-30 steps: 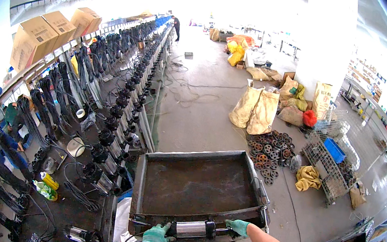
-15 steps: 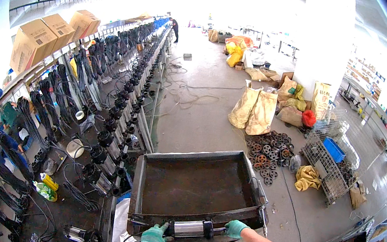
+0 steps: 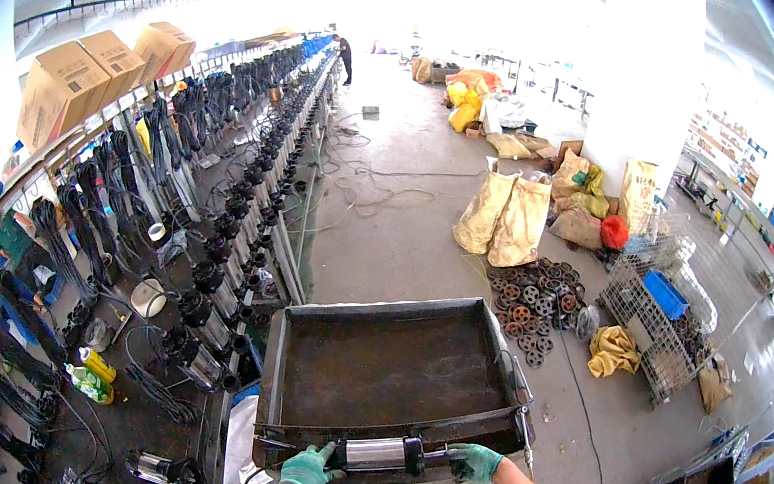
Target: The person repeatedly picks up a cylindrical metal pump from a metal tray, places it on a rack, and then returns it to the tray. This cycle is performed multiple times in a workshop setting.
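A shiny steel pump cylinder (image 3: 374, 453) with black collars lies sideways along the near edge of a dark metal tray (image 3: 388, 364). At its left black end is my left hand (image 3: 306, 470), in a green glove, closed round that end with the thumb pointing up. My right hand (image 3: 476, 463), also green-gloved, is closed at the right end, beside the black collar. Its fingers are curled over a small dark end piece that they partly hide. A thin rod sticks out past my left hand.
On the left bench stand rows of similar cylinders (image 3: 200, 365), coiled black cables (image 3: 63, 241) and a yellow bottle (image 3: 97, 363). Black wheel-shaped parts (image 3: 539, 302), sacks (image 3: 518, 224) and a wire cage (image 3: 651, 330) are on the right floor. A person (image 3: 345, 60) stands far off.
My right hand has moved slightly right and down, and its fingers now bend over the end piece. My left hand stays on the left end. The view has shifted a little.
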A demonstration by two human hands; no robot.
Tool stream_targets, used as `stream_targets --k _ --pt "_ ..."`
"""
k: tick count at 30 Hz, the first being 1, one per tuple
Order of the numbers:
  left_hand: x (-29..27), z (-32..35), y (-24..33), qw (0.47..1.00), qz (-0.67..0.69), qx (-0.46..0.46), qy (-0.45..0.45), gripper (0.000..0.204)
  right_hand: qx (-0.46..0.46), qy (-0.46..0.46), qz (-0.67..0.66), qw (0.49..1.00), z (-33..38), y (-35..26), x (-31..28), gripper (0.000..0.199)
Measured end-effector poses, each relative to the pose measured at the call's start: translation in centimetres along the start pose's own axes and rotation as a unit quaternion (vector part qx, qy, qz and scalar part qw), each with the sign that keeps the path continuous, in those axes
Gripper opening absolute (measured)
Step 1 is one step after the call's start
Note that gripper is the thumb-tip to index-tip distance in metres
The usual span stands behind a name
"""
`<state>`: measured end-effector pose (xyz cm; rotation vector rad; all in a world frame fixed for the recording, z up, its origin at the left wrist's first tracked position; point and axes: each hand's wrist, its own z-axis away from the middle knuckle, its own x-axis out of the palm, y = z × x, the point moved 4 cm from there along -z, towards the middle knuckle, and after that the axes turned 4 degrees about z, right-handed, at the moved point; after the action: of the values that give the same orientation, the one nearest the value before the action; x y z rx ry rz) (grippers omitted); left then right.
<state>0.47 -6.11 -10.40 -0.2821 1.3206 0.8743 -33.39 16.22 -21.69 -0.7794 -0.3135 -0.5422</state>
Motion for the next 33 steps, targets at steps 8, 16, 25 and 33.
stream_targets --k 8,16,25,33 --pt "0.4 -0.3 -0.6 0.999 0.000 -0.019 -0.029 0.087 -0.061 -0.010 0.018 0.998 0.5 -2.2 1.1 0.027" --pt "-0.1 0.3 -0.4 0.999 0.007 -0.026 -0.026 0.085 -0.054 -0.068 0.220 0.972 0.0 -4.5 2.9 0.041" --pt "-0.6 0.8 -1.0 0.998 -0.012 -0.012 0.055 0.087 -0.051 0.093 0.723 0.683 -0.8 -5.2 5.1 0.039" --pt "2.1 4.5 -13.1 0.950 0.134 -0.264 0.102 0.072 -0.111 0.174 0.174 0.963 -0.5 -2.8 2.5 0.033"
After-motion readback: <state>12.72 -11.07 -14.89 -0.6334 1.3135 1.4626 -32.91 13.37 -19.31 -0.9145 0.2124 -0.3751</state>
